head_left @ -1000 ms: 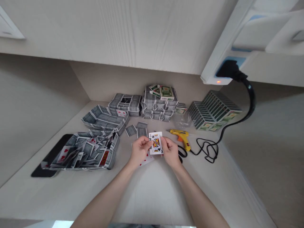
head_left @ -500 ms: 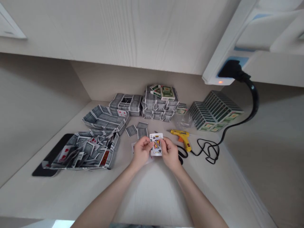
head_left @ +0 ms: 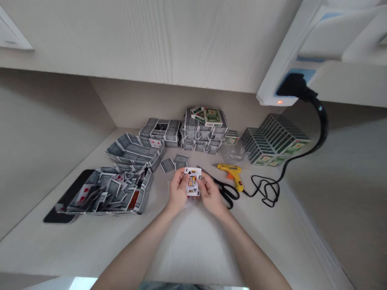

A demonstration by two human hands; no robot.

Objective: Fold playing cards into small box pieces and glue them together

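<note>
Both hands hold one playing card, a king of clubs (head_left: 192, 180), face up above the white table (head_left: 193, 249). My left hand (head_left: 177, 192) pinches its left edge and my right hand (head_left: 209, 195) pinches its right edge, fingers closed on it. The card looks slightly bent inward between the hands. Just beyond it lie a few loose face-down cards (head_left: 175, 163). Black scissors (head_left: 224, 192) lie right of my right hand.
A tray built of cards (head_left: 115, 193) holds loose cards at the left, over a black pad (head_left: 60, 209). More card-built boxes (head_left: 160, 131) and stacks (head_left: 203, 135) stand behind. A yellow glue gun (head_left: 231, 174), its black cable (head_left: 266, 189) and rows of card packs (head_left: 273, 141) are at the right.
The card and both hands have shifted slightly left, uncovering the scissors. The hands have drawn closer together, and the card now looks narrower, bent inward.
</note>
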